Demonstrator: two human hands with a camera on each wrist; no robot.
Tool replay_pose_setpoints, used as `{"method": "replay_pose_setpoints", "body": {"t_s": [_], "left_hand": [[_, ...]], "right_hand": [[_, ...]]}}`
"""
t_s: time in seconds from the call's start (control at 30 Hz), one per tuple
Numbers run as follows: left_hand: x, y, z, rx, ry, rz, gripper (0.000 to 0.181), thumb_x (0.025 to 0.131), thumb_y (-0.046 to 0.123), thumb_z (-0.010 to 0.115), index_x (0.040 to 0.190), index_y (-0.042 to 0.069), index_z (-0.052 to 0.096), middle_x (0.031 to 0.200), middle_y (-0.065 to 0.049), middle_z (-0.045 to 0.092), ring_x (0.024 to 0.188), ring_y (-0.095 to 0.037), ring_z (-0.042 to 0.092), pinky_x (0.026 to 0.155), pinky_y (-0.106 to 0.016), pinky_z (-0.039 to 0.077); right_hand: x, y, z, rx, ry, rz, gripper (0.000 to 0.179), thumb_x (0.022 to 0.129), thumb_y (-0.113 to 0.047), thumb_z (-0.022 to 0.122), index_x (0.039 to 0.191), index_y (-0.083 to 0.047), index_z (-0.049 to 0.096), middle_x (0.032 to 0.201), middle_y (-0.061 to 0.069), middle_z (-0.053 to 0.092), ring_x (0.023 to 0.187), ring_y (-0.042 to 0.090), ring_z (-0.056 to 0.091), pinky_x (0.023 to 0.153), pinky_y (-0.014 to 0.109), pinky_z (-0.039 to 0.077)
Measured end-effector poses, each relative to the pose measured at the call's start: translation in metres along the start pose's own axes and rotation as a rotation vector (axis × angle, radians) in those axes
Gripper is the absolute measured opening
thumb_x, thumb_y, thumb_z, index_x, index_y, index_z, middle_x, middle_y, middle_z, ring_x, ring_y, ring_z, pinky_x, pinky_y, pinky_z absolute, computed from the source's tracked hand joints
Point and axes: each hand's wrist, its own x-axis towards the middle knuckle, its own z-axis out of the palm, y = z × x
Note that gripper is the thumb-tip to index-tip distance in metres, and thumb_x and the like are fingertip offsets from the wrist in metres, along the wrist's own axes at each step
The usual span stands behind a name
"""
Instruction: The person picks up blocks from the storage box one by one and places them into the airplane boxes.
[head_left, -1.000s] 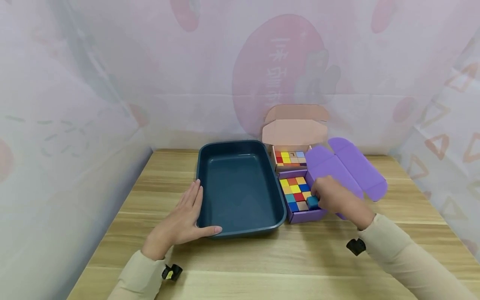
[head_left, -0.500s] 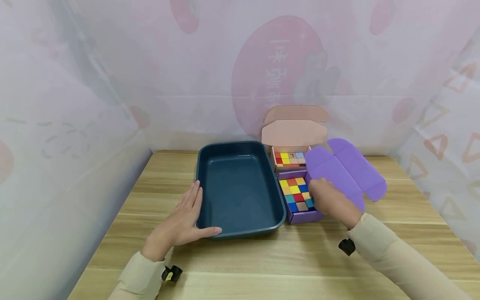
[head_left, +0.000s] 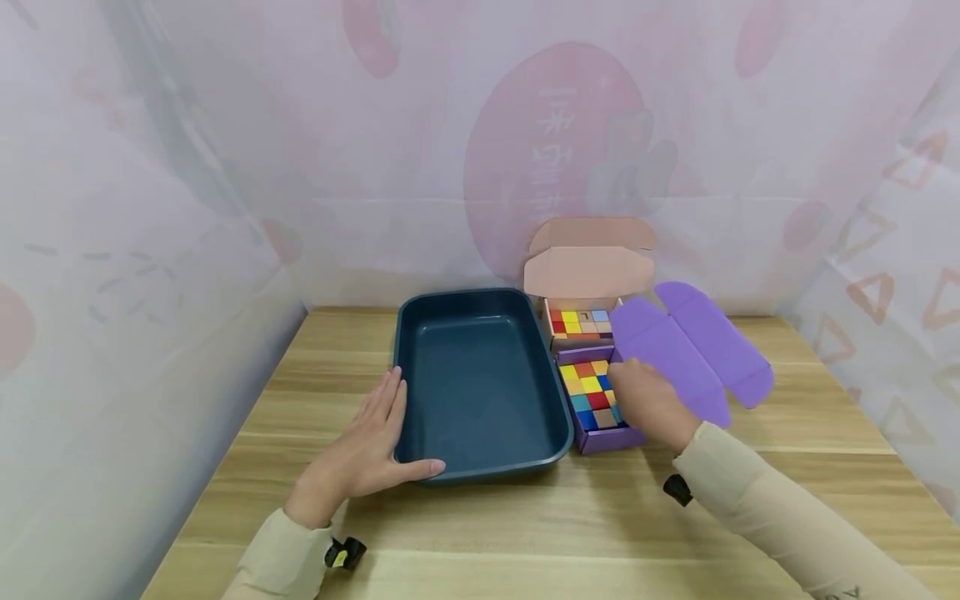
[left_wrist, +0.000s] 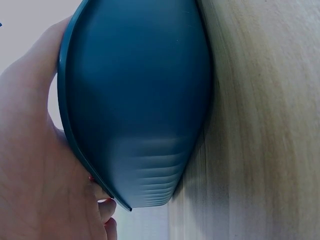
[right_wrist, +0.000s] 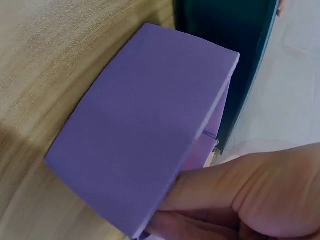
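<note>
My left hand (head_left: 365,442) rests on the rim of a dark teal tray (head_left: 480,392). Its fingers lie straight along the left side, the thumb on the near corner. In the left wrist view the palm (left_wrist: 45,165) lies beside the outer wall of the tray (left_wrist: 135,90). My right hand (head_left: 651,404) reaches into a purple box (head_left: 615,440) filled with coloured cubes (head_left: 597,401). The hand covers the right-hand cubes. In the right wrist view the fingers (right_wrist: 200,192) go over the edge of the purple box (right_wrist: 145,125); their tips are hidden inside.
Behind the purple box stands a peach box with its lid (head_left: 588,271) raised and coloured cubes (head_left: 570,321) inside. The purple lid (head_left: 686,362) lies opened out to the right. A patterned cloth (head_left: 375,183) hangs behind the wooden table (head_left: 465,533).
The teal cube that my right hand held is down in the box's near right corner. That hand has shifted left over the cubes. My left hand stays on the tray rim.
</note>
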Motion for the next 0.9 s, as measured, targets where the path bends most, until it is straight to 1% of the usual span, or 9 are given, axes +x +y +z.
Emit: {"method": "replay_pose_setpoints", "body": {"t_s": [0.07, 0.2, 0.33, 0.5, 0.57, 0.63, 0.7, 0.77, 0.9], "left_hand": [[0.000, 0.000, 0.000, 0.000, 0.002, -0.003, 0.134, 0.085, 0.084, 0.063, 0.168, -0.002, 0.000, 0.178, -0.017, -0.011, 0.167, -0.040, -0.005, 0.133, -0.064, 0.011], [0.000, 0.001, -0.001, -0.004, 0.000, -0.005, 0.134, 0.085, 0.083, 0.063, 0.168, -0.002, 0.001, 0.178, -0.018, -0.011, 0.167, -0.040, -0.004, 0.133, -0.064, 0.011], [0.001, 0.001, -0.003, -0.001, -0.002, -0.006, 0.134, 0.085, 0.083, 0.064, 0.168, -0.001, 0.000, 0.178, -0.018, -0.011, 0.167, -0.040, -0.005, 0.133, -0.064, 0.010], [0.002, 0.001, -0.002, 0.004, -0.006, 0.000, 0.134, 0.086, 0.083, 0.063, 0.168, -0.001, -0.002, 0.178, -0.017, -0.012, 0.167, -0.039, -0.005, 0.133, -0.064, 0.010], [0.002, 0.001, -0.002, 0.002, -0.006, 0.000, 0.134, 0.086, 0.083, 0.063, 0.168, -0.001, -0.002, 0.178, -0.018, -0.012, 0.166, -0.040, -0.005, 0.133, -0.064, 0.011], [0.001, 0.001, -0.002, -0.003, -0.007, -0.003, 0.134, 0.086, 0.082, 0.063, 0.168, -0.001, -0.002, 0.178, -0.017, -0.012, 0.166, -0.040, -0.005, 0.133, -0.064, 0.011], [0.001, 0.001, -0.002, -0.003, -0.007, -0.004, 0.134, 0.086, 0.082, 0.064, 0.168, -0.001, -0.002, 0.178, -0.017, -0.013, 0.166, -0.040, -0.004, 0.133, -0.064, 0.011], [0.001, 0.001, -0.003, -0.005, -0.010, -0.005, 0.134, 0.086, 0.082, 0.064, 0.168, -0.001, -0.002, 0.178, -0.016, -0.014, 0.166, -0.040, -0.005, 0.133, -0.065, 0.011], [0.001, 0.000, -0.004, 0.004, -0.010, -0.006, 0.134, 0.085, 0.083, 0.063, 0.168, -0.001, -0.001, 0.178, -0.017, -0.012, 0.166, -0.040, -0.006, 0.132, -0.065, 0.011]], "right_hand": [[0.001, -0.002, 0.002, -0.033, -0.003, 0.010, 0.005, 0.095, 0.006, 0.068, 0.099, 0.003, 0.070, 0.082, 0.013, 0.067, 0.066, 0.022, 0.058, 0.053, 0.032, 0.055], [0.004, -0.006, 0.006, -0.091, 0.003, 0.029, 0.003, 0.094, 0.003, 0.072, 0.096, 0.001, 0.071, 0.081, 0.013, 0.068, 0.064, 0.021, 0.060, 0.053, 0.037, 0.059], [0.004, -0.007, 0.005, -0.090, 0.000, 0.052, 0.005, 0.094, 0.001, 0.073, 0.099, 0.001, 0.072, 0.086, 0.014, 0.071, 0.067, 0.022, 0.062, 0.058, 0.044, 0.064], [-0.004, -0.005, -0.001, -0.066, 0.004, 0.059, 0.007, 0.095, 0.003, 0.071, 0.102, 0.002, 0.072, 0.088, 0.015, 0.071, 0.069, 0.023, 0.062, 0.057, 0.042, 0.063], [-0.009, -0.005, -0.005, -0.040, 0.032, 0.059, 0.007, 0.095, 0.005, 0.070, 0.102, 0.003, 0.071, 0.088, 0.016, 0.070, 0.069, 0.023, 0.063, 0.056, 0.040, 0.061], [-0.015, -0.006, -0.009, -0.001, 0.065, 0.065, 0.010, 0.094, -0.001, 0.075, 0.101, 0.005, 0.071, 0.086, 0.015, 0.070, 0.069, 0.023, 0.063, 0.055, 0.038, 0.059], [-0.021, -0.007, -0.013, 0.046, 0.116, 0.064, 0.019, 0.092, -0.008, 0.080, 0.102, 0.007, 0.072, 0.086, 0.016, 0.072, 0.068, 0.022, 0.064, 0.057, 0.039, 0.061], [-0.029, -0.010, -0.016, 0.097, 0.157, 0.072, 0.030, 0.091, -0.018, 0.084, 0.101, 0.008, 0.071, 0.081, 0.013, 0.070, 0.066, 0.021, 0.062, 0.056, 0.034, 0.058], [-0.047, -0.015, -0.017, 0.173, 0.262, 0.064, 0.036, 0.092, -0.027, 0.084, 0.095, 0.006, 0.069, 0.072, 0.009, 0.063, 0.064, 0.021, 0.059, 0.055, 0.032, 0.051]]}}
